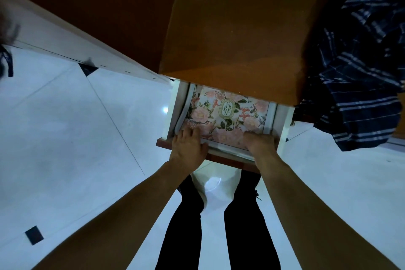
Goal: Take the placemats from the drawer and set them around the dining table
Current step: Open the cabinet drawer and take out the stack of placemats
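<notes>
the drawer point(226, 158) stands pulled open just below the centre of the frame, under the near edge of the brown tabletop point(236, 28), with a stack of floral placemats point(228, 116) lying flat inside it. the left hand point(188, 145) and right hand point(261, 143) are well apart, each clamped on the near edge of the stack at its own corner, fingers on the top mat. a dark striped cloth point(361, 72) hangs at the upper right, above a pale tiled floor point(65, 138).
</notes>
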A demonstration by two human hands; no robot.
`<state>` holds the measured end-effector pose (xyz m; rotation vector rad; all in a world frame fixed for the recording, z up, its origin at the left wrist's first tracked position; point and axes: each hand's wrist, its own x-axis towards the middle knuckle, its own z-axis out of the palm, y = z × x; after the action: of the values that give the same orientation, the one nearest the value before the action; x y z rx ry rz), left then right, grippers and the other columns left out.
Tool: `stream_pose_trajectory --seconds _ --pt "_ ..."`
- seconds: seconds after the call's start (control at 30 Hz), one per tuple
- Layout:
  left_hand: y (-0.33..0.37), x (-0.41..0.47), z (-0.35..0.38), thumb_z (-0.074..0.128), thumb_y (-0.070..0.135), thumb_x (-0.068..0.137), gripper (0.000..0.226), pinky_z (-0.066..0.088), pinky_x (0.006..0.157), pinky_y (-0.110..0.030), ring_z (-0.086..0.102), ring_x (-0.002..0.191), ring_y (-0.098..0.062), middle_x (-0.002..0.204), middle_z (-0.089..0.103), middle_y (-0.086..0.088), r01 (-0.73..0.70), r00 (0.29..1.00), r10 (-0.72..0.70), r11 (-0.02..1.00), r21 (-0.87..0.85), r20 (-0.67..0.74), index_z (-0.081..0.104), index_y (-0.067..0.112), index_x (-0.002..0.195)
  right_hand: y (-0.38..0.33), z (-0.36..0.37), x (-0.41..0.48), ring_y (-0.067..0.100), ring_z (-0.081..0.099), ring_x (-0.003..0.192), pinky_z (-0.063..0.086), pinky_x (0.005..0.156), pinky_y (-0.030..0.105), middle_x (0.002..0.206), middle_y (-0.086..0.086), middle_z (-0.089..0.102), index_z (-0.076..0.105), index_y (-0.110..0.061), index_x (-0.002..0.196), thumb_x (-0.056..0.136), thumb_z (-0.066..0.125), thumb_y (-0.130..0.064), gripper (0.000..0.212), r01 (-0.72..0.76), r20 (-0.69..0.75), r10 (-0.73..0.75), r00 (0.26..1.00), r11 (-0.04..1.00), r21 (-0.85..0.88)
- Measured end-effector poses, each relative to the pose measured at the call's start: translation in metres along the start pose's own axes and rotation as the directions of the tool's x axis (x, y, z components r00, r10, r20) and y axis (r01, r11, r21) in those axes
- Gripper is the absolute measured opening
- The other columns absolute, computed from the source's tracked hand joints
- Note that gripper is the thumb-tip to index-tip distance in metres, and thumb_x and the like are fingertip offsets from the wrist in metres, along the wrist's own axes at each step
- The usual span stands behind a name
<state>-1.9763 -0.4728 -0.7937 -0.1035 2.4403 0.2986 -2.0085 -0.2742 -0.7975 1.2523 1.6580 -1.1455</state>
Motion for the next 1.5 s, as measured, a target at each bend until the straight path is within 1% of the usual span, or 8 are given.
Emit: stream_pose_trajectory --seconds 0.23,0.47,0.8,0.9,0.97,1.1,1.3,1.5 --pt "-0.005 -0.002 0.003 0.050 0.042 0.089 0.046 0.037 0.101 -0.049 0.047 0.117 -0.034 0.124 0.051 -0.016 -0.021 1.000 0.021 0.999 -0.040 0.002 0.047 0.013 0.124 -0.013 0.012 0.007 0.034 0.055 0.114 0.043 0.103 0.038 0.124 0.017 0.058 0.054 -0.003 0.127 0.090 0.053 -0.042 0.053 -0.123 -0.088 0.109 0.990 0.977 -0.175" --pt "-0.006 -0.004 0.000 0.055 0.039 0.087 0.042 0.039 0.099 -0.049 0.048 0.116 -0.034 0.122 0.053 -0.014 -0.010 1.000 0.010 0.994 -0.113 -0.005 0.050 0.013 0.120 0.004 0.005 0.005 0.016 0.053 0.067 0.050 0.079 0.033 0.089 0.009 0.060 0.057 0.004 0.122 0.087 0.061 -0.009 0.037 -0.040 -0.108 0.061 0.992 0.980 0.194" --pt "-0.018 -0.032 -0.019 0.060 0.030 0.087 0.031 0.042 0.084 -0.037 0.053 0.099 -0.030 0.106 0.059 -0.014 0.069 0.960 -0.154 0.939 -0.336 -0.234 0.059 0.010 0.110 -0.005 -0.030 -0.054 0.017 0.045 0.055 0.041 0.043 0.022 0.076 0.008 0.057 0.060 -0.010 0.088 0.095 0.059 -0.019 0.012 -0.172 0.057 0.166 0.984 0.835 0.523" --pt "-0.019 -0.040 -0.033 0.058 0.033 0.089 0.031 0.040 0.068 -0.030 0.054 0.087 -0.028 0.094 0.056 -0.015 0.216 0.901 -0.382 0.806 -0.551 -0.206 0.055 0.004 0.100 -0.006 -0.047 -0.066 0.015 0.043 0.044 0.038 0.036 0.018 0.070 0.008 0.054 0.059 -0.011 0.089 0.096 0.058 -0.019 0.010 -0.188 0.107 0.155 0.982 0.819 0.542" --pt "-0.020 -0.039 -0.043 0.057 0.039 0.088 0.036 0.039 0.054 -0.028 0.055 0.069 -0.021 0.082 0.056 -0.009 0.370 0.863 -0.504 0.656 -0.657 -0.017 0.051 0.004 0.090 -0.003 -0.057 -0.071 0.013 0.041 0.037 0.036 0.034 0.019 0.065 0.009 0.051 0.057 -0.011 0.090 0.096 0.057 -0.020 0.011 -0.197 0.142 0.143 0.980 0.822 0.535" --pt "-0.018 -0.036 -0.053 0.065 0.040 0.081 0.035 0.055 0.063 -0.036 0.060 0.059 -0.023 0.071 0.060 -0.008 0.456 0.825 -0.507 0.341 -0.822 0.248 0.060 0.006 0.080 0.005 -0.071 -0.080 0.014 0.041 0.037 0.035 0.035 0.019 0.061 0.008 0.050 0.059 -0.008 0.089 0.095 0.059 -0.023 0.016 -0.180 0.190 0.095 0.977 0.845 0.503" --pt "-0.009 -0.064 -0.068 0.063 0.032 0.085 0.033 0.054 0.053 -0.044 0.062 0.054 -0.028 0.058 0.060 -0.013 0.356 0.870 -0.491 0.564 -0.745 0.043 0.062 0.001 0.073 0.012 -0.085 -0.112 0.020 0.043 0.044 0.036 0.046 0.028 0.055 0.008 0.049 0.063 -0.003 0.079 0.090 0.064 -0.026 0.026 0.094 0.000 -0.096 0.995 0.979 0.184" --pt "0.022 -0.141 -0.116 0.061 0.029 0.089 0.023 0.039 0.047 -0.027 0.053 0.052 -0.017 0.067 0.059 -0.006 0.260 0.882 -0.465 0.620 -0.741 -0.080 0.058 0.007 0.084 0.013 -0.124 -0.180 0.012 0.042 0.041 0.034 0.052 0.029 0.036 -0.009 0.044 0.049 -0.021 0.059 0.089 0.061 -0.022 0.032 0.343 0.015 -0.342 0.939 0.939 -0.031"
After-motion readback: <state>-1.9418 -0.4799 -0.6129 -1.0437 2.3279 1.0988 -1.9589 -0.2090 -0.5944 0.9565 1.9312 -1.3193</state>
